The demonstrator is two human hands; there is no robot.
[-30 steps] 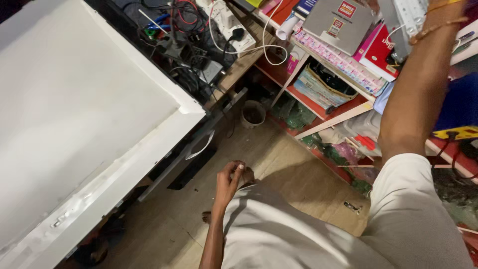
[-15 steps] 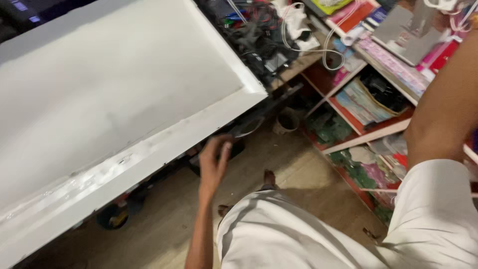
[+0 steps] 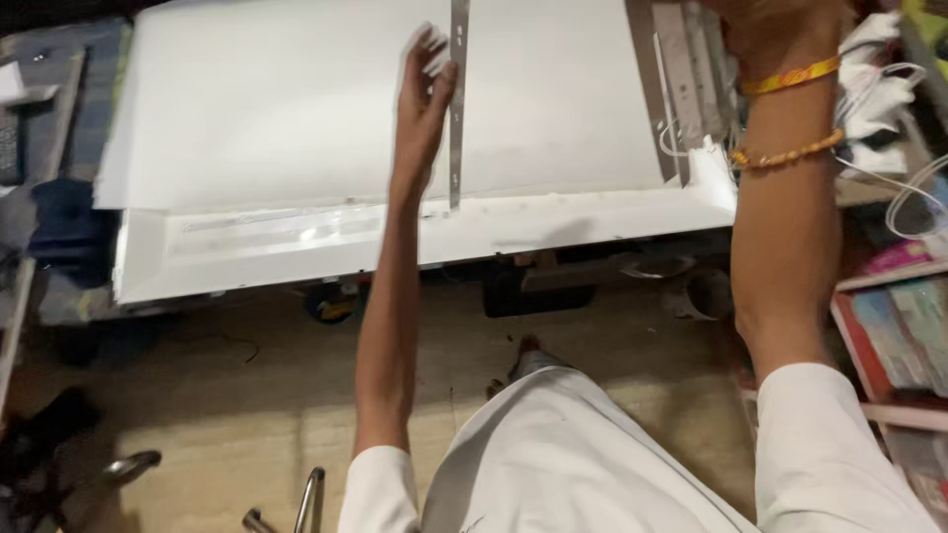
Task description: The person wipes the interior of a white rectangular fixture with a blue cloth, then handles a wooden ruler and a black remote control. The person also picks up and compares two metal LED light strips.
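A big white panel (image 3: 296, 128) lies flat across the worktop, taking up most of the upper view, with a white frame (image 3: 296, 247) showing along its near edge. Below it is a bare wooden floor (image 3: 217, 395), and a shelf (image 3: 894, 326) of books and papers stands at the right. The person's white clothing (image 3: 563, 454) fills the bottom middle.

The left hand (image 3: 423, 94) reaches out over the panel, its fingers (image 3: 427, 49) loosely curled against a long thin metal strip (image 3: 458, 99), which stands upright on the panel and runs from the top edge down to the frame. The fingers touch the strip's left side; whether they truly grip it I cannot tell.

The right hand (image 3: 780, 25) is raised at the top right, mostly out of view, so its fingers cannot be judged. Two bangles (image 3: 790, 114) circle that wrist, beside a second metal strip (image 3: 681, 74) and white cables (image 3: 879, 89).
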